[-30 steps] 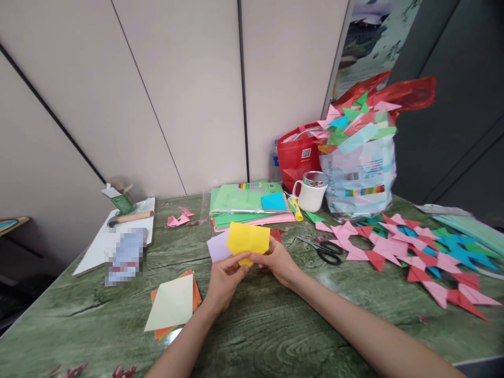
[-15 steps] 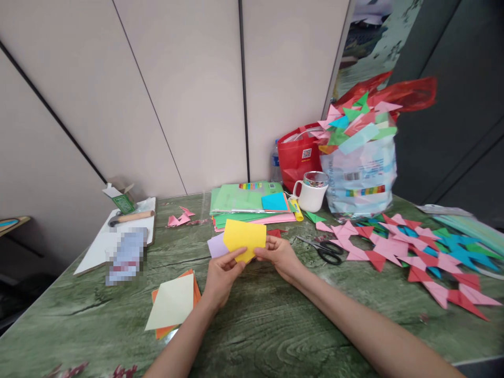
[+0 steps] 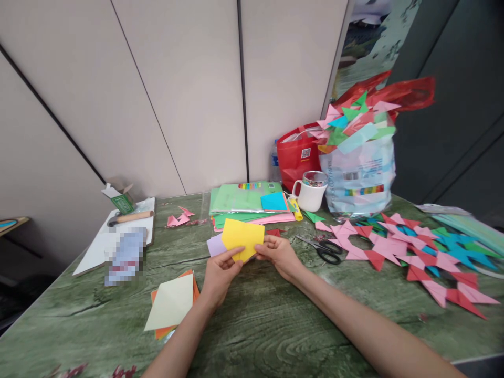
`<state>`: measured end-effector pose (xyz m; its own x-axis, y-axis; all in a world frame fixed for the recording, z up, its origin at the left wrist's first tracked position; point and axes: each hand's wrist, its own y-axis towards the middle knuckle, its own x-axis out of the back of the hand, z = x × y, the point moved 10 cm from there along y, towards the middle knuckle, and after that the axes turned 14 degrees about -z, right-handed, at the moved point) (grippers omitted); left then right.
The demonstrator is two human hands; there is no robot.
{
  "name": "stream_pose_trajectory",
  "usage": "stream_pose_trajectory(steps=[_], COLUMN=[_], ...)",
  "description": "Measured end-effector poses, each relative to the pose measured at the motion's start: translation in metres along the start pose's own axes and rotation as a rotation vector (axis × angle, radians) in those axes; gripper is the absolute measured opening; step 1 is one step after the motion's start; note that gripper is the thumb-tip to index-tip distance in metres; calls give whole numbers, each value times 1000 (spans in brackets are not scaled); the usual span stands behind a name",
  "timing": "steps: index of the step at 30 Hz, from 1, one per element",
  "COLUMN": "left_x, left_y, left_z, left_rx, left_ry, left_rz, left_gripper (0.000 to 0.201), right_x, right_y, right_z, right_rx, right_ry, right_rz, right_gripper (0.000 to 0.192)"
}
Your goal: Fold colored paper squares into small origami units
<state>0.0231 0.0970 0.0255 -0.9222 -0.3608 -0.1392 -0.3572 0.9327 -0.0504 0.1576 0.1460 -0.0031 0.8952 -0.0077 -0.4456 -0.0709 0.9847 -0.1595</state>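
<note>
At nine o'clock on the green table (image 3: pixel 275 325) lies a white board (image 3: pixel 98 247). Nearer, at seven o'clock, sits a pale sheet (image 3: pixel 171 303) on orange ones. In the middle, the left hand (image 3: pixel 220 273) and the right hand (image 3: pixel 280 254) pinch the yellow paper (image 3: pixel 242 236) by its bottom edge, holding it up above the table. Black scissors (image 3: pixel 325 249) lie at three o'clock. Pink and red folded shapes (image 3: pixel 394 249) spread far right.

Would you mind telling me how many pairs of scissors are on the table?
1. The scissors lie flat on the green table, just right of the right hand, beside the pink and red folded pieces. Others may be hidden under the paper.
</note>
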Motion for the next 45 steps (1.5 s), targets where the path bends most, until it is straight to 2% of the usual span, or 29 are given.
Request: stream_pose_trajectory(steps=[4,7,10,14,17,20,22,26,29,36,40,43,45], left_x=[-1,-3,-1,10,19,21,16,0,-3,10,12,9,6], left_y=[1,2,5,10,11,10,9,5,5,12,13,13,11], left_z=[-1,-4,-7,-11,-13,-16,-17,-7,-1,7,6,5,4], left_rx=[-17,-63,-138,-184,-176,-170,-162,-81,-28,65,78,86,85], left_ry=[12,16,42,0,-56,-113,-157,-205,-222,-247,-268,-268,-259], left_rz=[31,74,74,-33,-118,-140,-94,68,88,-34,-35,5,30], left_gripper=[33,31,28,29,42,59,65,59,55,43,41,43,45], right_x=[-2,7,15,11,5,4,5,2,-5,-22,-26,-30,-33], right_y=[-2,2,5,4,1,0,1,-2,-6,-13,-17,-24,-27], right_z=[4,7,10,14,15,10,9,10,9,-2,1,8,9], right_rx=[23,64,118,170,214,195,183,182,165,108,221,343,368], right_ry=[24,46,44,-18,-127,-165,-146,-136,-185,-242,-338,-429,-467], right_rz=[12,-65,-127,-85,-48,-47,-54,-43,12,199,252,291,331], right_gripper=[49,54,50,39,25,22,23,25,22,19,23,20,21])
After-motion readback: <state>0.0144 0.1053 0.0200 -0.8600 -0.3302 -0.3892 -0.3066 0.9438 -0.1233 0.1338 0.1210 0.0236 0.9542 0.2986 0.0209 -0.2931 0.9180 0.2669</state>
